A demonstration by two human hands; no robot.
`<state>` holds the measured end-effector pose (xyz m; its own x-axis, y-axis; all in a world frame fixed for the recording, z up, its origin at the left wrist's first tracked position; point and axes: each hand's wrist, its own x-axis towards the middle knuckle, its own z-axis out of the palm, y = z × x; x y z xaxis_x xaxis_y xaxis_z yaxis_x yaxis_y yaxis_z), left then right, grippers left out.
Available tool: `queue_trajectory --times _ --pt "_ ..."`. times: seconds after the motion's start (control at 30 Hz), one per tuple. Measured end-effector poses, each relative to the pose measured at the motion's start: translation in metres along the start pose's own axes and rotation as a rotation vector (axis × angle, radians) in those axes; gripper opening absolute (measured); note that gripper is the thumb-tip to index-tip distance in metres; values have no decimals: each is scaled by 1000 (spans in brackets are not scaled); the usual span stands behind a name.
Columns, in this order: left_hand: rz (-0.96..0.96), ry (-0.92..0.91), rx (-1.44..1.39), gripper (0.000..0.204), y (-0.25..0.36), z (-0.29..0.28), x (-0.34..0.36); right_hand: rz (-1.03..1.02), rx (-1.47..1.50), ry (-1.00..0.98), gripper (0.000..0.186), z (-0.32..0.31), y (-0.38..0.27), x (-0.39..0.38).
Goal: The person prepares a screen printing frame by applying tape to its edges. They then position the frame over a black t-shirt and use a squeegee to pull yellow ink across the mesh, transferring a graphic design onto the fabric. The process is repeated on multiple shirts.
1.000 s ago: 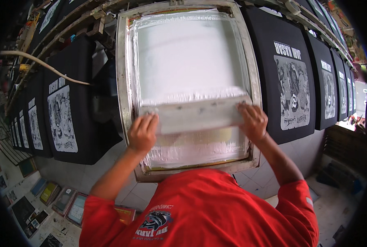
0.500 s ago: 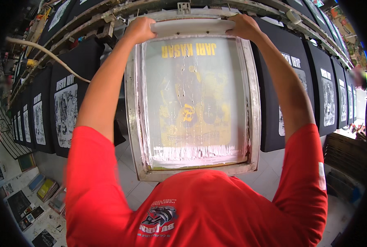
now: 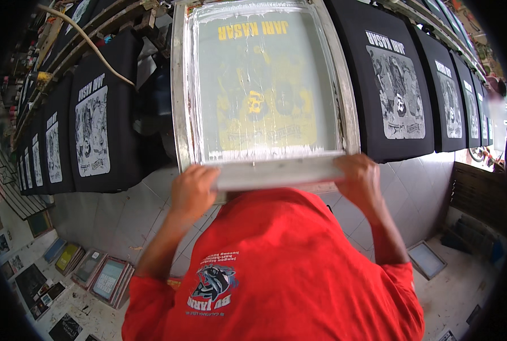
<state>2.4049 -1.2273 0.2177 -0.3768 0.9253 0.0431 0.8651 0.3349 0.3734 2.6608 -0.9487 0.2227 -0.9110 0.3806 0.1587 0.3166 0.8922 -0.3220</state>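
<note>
My left hand (image 3: 195,187) and my right hand (image 3: 358,182) are wrapped round the two ends of a long pale squeegee (image 3: 276,173), held across the near end of a screen printing frame (image 3: 181,85), close to the front of my red shirt. The mesh (image 3: 265,77) inside the frame shows yellow lettering and a yellow picture through a thin, streaky coat of white ink. Thicker white ink lines its edges and lies just beyond the squeegee. The squeegee partly hides the near end of the frame.
Rows of black shirts on slanted boards (image 3: 91,136), (image 3: 398,91), printed in white, run off to both sides, with rails and a beige hose (image 3: 94,48) at upper left. Below are a tiled floor (image 3: 123,221), stacked screens (image 3: 108,275), a lone screen (image 3: 427,258) and a wooden crate (image 3: 469,187).
Both hands carried the squeegee from mid-screen to the far end, then back down to the near end. The thick white covering over the mesh has thinned, showing the yellow design.
</note>
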Motion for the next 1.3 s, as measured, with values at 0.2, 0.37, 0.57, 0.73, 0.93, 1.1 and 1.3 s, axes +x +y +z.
queue_trajectory --times 0.2,0.37,0.57,0.73,0.93,1.1,1.3 --pt "12 80 24 28 14 35 -47 0 -49 36 20 19 -19 -44" --pt "104 190 88 32 -4 53 -34 -80 -127 155 19 40 -10 -38" --pt "116 246 192 24 -25 57 22 -84 -155 189 24 57 23 21" --pt "97 238 183 45 -66 56 90 -128 -173 218 32 65 65 96" --pt "86 286 261 44 -114 46 182 -170 -197 293 37 80 104 191" --pt "42 297 286 39 -152 41 260 -173 -217 287 36 88 140 271" --pt "-42 210 364 34 -184 10 348 -94 -307 151 37 77 166 370"
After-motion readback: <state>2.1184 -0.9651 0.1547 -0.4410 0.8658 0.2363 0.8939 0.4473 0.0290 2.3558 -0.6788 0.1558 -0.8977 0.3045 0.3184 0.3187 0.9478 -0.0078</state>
